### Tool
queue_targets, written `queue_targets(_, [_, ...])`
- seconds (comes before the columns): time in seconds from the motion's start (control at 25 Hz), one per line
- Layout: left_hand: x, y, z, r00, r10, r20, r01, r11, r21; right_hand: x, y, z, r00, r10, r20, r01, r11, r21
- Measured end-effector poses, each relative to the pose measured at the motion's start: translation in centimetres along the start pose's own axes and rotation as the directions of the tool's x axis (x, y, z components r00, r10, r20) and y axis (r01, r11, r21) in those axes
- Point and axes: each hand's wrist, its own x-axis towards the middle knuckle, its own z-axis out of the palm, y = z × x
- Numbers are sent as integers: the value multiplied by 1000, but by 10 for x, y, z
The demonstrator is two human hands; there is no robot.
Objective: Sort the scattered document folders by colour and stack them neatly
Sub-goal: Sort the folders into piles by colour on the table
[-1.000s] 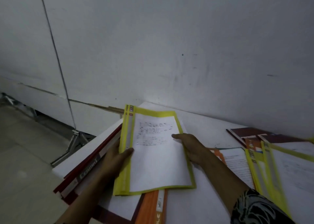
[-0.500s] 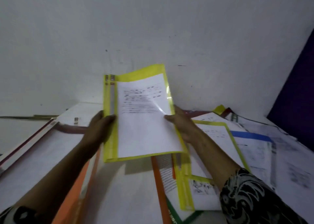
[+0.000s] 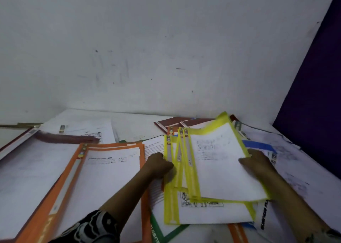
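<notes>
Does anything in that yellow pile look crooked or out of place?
Yes. The yellow folders between the left hand and right hand are fanned, spines misaligned, not squared. They lie over a green-edged folder and orange folders, so colours still overlap.

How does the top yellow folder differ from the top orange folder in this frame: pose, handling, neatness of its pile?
The top yellow folder is held at both side edges by the left hand and right hand; the top orange folder is untouched. The yellow one's far corner curls upward, while the orange one lies flat. The yellow pile beneath is fanned and skewed; the orange pile looks closer to aligned. Both have clear covers showing printed white sheets.
</notes>
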Motion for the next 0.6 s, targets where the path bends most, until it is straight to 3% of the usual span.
queue_targets(0.08, [4,4,6,1000,-13,-10,14,995,104,-7,14,19,997,-20,-75,6,984,-177])
queue_targets(0.2, [1,9,9,998,22,-52,-14,989,144,-16,24,37,978,-67,-197,20,972,-233])
queue_targets(0.36, [-4,9,16,975,61,-214,-101,979,-179,-16,25,37,977,-54,-206,7,975,-222])
queue_targets(0.48, [-8,19,32,998,39,-46,-58,854,-518,-17,24,37,974,-52,-222,6,979,-203])
queue_targets(0.6, [-14,35,41,966,178,189,-54,850,-524,-16,23,39,965,-66,-252,18,982,-189])
